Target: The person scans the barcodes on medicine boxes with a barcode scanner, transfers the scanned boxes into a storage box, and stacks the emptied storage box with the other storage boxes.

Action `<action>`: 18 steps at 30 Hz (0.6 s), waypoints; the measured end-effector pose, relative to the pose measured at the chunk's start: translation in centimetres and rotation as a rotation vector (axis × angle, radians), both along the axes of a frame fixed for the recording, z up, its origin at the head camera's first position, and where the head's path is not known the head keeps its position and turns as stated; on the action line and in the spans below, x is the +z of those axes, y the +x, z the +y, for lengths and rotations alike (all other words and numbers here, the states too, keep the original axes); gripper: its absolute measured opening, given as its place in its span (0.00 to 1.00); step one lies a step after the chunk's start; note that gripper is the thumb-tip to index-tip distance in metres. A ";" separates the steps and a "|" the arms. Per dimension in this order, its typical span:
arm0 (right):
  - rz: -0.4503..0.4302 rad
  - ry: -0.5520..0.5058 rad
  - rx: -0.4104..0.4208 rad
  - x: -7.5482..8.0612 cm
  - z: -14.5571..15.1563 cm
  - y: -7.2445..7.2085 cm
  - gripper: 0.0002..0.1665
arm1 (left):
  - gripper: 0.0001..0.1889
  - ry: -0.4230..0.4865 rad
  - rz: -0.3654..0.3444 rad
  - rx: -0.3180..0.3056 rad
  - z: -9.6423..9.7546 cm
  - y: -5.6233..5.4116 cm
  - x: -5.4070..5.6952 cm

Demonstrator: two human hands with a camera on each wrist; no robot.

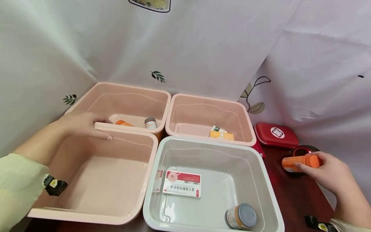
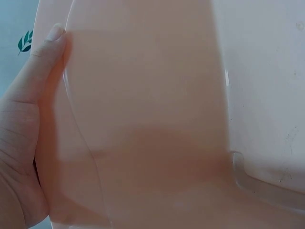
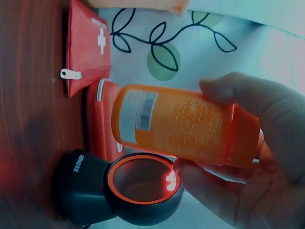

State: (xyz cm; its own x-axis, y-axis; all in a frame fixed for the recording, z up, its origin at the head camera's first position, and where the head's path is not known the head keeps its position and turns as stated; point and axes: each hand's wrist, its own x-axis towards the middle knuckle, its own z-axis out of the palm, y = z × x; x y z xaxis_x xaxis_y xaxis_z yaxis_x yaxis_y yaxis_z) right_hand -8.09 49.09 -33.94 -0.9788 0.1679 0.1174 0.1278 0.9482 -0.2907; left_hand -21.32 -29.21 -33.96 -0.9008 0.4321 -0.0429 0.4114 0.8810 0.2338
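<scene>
My right hand [image 1: 333,170] holds an orange pill bottle [image 1: 297,161] by its capped end, tilted on its side. In the right wrist view the bottle's barcode label [image 3: 146,110] shows, and just beside it is a black barcode scanner [image 3: 145,183] with a lit red glow in its round window. My left hand [image 1: 84,124] grips the far rim of the front pink bin [image 1: 104,183], thumb on the inner side. The other fingers are mostly hidden behind that rim. The left wrist view shows the thumb against the bin's wall [image 2: 143,95].
A grey bin [image 1: 208,193] holds medicine boxes [image 1: 182,183] and a grey-capped bottle [image 1: 242,216]. The back left pink bin [image 1: 133,88] contains bottles; the back right pink bin [image 1: 208,98] contains small boxes. A red case [image 1: 275,134] and red pouch [image 3: 88,47] lie near the scanner.
</scene>
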 end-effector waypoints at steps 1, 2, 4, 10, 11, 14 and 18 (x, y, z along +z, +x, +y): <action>0.015 0.001 0.008 -0.1 0.0 -0.1 0.31 | 0.36 0.000 -0.002 0.002 -0.1 0.1 0.0; 0.041 0.008 0.020 -0.3 0.0 -0.1 0.29 | 0.36 -0.004 -0.002 0.005 -0.2 0.1 0.0; 0.095 0.020 0.040 -0.6 0.0 -0.2 0.25 | 0.36 -0.004 -0.004 0.010 -0.2 0.2 0.0; 0.154 -0.021 0.032 -0.6 -0.1 -0.4 0.21 | 0.36 -0.001 -0.003 0.017 -0.1 0.2 0.1; 0.133 -0.092 0.019 -0.6 0.0 -0.4 0.18 | 0.36 0.002 -0.006 0.017 -0.1 0.2 0.0; 0.061 -0.324 0.001 -0.8 0.5 -0.2 0.07 | 0.35 0.009 -0.007 0.015 0.0 0.2 0.0; -0.027 -0.540 0.027 -1.2 1.2 0.1 0.26 | 0.36 0.002 -0.005 0.015 -0.1 0.1 -0.1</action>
